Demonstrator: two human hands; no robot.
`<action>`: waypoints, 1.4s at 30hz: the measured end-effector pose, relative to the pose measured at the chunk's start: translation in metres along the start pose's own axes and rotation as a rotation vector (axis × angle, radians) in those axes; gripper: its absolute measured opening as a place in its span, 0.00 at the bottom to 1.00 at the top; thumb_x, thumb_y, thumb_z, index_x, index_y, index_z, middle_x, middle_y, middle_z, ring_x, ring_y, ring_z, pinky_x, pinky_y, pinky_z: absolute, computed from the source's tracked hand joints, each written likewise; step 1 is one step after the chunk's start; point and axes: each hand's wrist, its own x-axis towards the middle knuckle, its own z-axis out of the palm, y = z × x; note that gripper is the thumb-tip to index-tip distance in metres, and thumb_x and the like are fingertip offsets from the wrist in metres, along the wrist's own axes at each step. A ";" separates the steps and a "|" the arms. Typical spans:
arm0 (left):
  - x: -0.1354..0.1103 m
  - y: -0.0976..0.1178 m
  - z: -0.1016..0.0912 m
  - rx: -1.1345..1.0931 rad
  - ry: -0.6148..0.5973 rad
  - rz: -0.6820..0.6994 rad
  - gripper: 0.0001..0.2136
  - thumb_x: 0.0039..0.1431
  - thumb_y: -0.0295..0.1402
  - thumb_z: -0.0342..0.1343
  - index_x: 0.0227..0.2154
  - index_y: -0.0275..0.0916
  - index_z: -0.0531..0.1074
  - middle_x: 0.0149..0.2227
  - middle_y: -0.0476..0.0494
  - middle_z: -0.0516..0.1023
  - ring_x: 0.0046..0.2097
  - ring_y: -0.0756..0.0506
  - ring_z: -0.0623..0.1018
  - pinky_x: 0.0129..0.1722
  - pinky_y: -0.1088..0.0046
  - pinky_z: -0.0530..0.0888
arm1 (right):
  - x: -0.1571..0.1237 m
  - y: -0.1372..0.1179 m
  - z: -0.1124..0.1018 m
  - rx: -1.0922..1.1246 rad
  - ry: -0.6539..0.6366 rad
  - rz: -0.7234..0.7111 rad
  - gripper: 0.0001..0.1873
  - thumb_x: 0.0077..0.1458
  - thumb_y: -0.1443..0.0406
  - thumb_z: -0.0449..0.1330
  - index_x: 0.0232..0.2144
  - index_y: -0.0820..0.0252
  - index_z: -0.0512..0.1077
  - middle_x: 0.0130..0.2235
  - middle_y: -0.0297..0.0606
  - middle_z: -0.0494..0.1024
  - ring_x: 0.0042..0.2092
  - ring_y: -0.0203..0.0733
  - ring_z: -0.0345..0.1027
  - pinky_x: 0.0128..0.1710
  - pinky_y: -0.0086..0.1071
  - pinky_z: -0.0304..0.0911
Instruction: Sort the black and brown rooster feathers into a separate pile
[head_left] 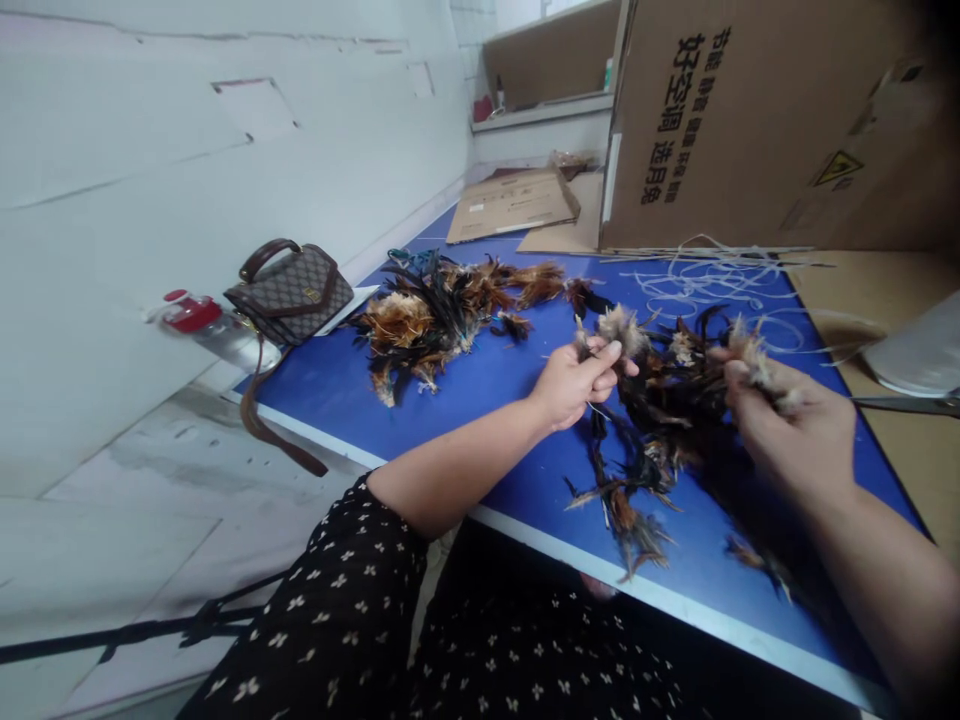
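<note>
"Head view. Condition of the left hand?"

"Left hand (577,385): grip closed, thumb pressed against the fingers, holding a pale, fluffy tuft (621,325)."

"And the right hand?"

"Right hand (795,430): grip pinched, thumb against forefinger, on a second tuft (748,348), pale with brown. Slight blur there; the finer finger contact cannot be told."

"Position of the feathers?"

"A dark feather pile (675,385) lies on the blue surface (330,385), between and below the hands. A loose brown bunch (634,525) lies towards the near edge. A larger heap (420,310), black and rust-brown, lies apart, to the left of the left hand."

"Other items noted?"

"At the far left, a patterned handbag (296,290), its strap (281,445) hanging over the edge; beside it, a clear bottle (225,330) with a red cap. Beyond the dark pile, tangled white strips (701,280). Behind these stands a large cardboard box (750,110), with flat cardboard (517,208) lying left of it. At the right margin, a white object (922,350), partly cut off; kind not determinable."
</note>
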 end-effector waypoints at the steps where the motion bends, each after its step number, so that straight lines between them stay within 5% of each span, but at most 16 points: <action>1: -0.001 0.003 0.000 -0.024 -0.013 0.002 0.26 0.58 0.50 0.76 0.36 0.41 0.66 0.36 0.44 0.84 0.25 0.58 0.59 0.25 0.78 0.51 | 0.001 0.003 0.002 -0.032 0.023 0.022 0.31 0.68 0.47 0.68 0.61 0.62 0.85 0.51 0.47 0.87 0.50 0.56 0.84 0.59 0.48 0.79; 4: -0.005 0.008 0.005 -0.049 -0.070 0.011 0.26 0.57 0.51 0.77 0.39 0.41 0.67 0.37 0.44 0.85 0.25 0.57 0.59 0.24 0.78 0.51 | 0.000 0.001 0.006 -0.039 -0.033 0.043 0.38 0.62 0.49 0.71 0.67 0.63 0.81 0.58 0.50 0.85 0.57 0.59 0.83 0.66 0.50 0.74; 8: -0.011 0.001 0.015 -0.040 -0.056 -0.033 0.27 0.53 0.49 0.81 0.36 0.41 0.68 0.32 0.51 0.78 0.25 0.57 0.62 0.23 0.78 0.51 | -0.004 -0.016 0.007 0.149 -0.341 -0.058 0.26 0.64 0.47 0.71 0.51 0.60 0.88 0.46 0.45 0.89 0.41 0.48 0.84 0.45 0.36 0.82; 10: -0.013 -0.004 0.018 -0.061 -0.040 -0.036 0.29 0.48 0.47 0.83 0.34 0.41 0.66 0.27 0.56 0.69 0.25 0.57 0.63 0.24 0.78 0.51 | -0.006 -0.022 0.008 0.218 -0.397 -0.102 0.21 0.63 0.48 0.73 0.44 0.59 0.89 0.40 0.42 0.88 0.35 0.45 0.82 0.37 0.31 0.79; 16: -0.015 -0.006 0.019 -0.102 -0.051 -0.047 0.31 0.43 0.44 0.86 0.31 0.41 0.65 0.24 0.62 0.58 0.24 0.58 0.60 0.24 0.79 0.48 | -0.004 -0.024 0.005 0.185 -0.304 -0.162 0.12 0.62 0.54 0.71 0.38 0.56 0.87 0.36 0.38 0.87 0.32 0.41 0.80 0.32 0.26 0.74; 27: -0.017 -0.004 0.023 -0.071 -0.047 -0.056 0.28 0.46 0.45 0.84 0.31 0.39 0.69 0.26 0.60 0.60 0.26 0.58 0.62 0.24 0.78 0.50 | -0.005 -0.028 0.005 0.181 -0.265 -0.191 0.11 0.61 0.56 0.70 0.39 0.55 0.87 0.35 0.35 0.86 0.30 0.39 0.78 0.31 0.26 0.73; 31: -0.016 -0.009 0.021 0.030 -0.082 -0.068 0.27 0.43 0.45 0.85 0.32 0.37 0.72 0.22 0.61 0.63 0.23 0.59 0.61 0.23 0.77 0.52 | -0.007 -0.028 0.008 0.175 -0.162 -0.151 0.17 0.59 0.54 0.74 0.46 0.55 0.88 0.40 0.37 0.88 0.37 0.44 0.82 0.39 0.30 0.78; 38: -0.019 -0.014 0.021 0.085 -0.115 -0.099 0.28 0.42 0.45 0.85 0.33 0.37 0.74 0.23 0.59 0.68 0.22 0.57 0.64 0.22 0.77 0.56 | -0.009 -0.025 0.007 0.225 -0.229 -0.139 0.11 0.64 0.54 0.74 0.45 0.50 0.90 0.46 0.35 0.89 0.44 0.46 0.85 0.49 0.34 0.79; 42: -0.016 -0.011 0.020 0.000 -0.003 -0.056 0.25 0.49 0.45 0.83 0.35 0.38 0.73 0.26 0.58 0.68 0.24 0.57 0.65 0.23 0.78 0.53 | -0.008 -0.021 0.004 0.139 -0.167 -0.025 0.17 0.61 0.49 0.74 0.43 0.53 0.89 0.41 0.36 0.88 0.40 0.46 0.82 0.44 0.35 0.76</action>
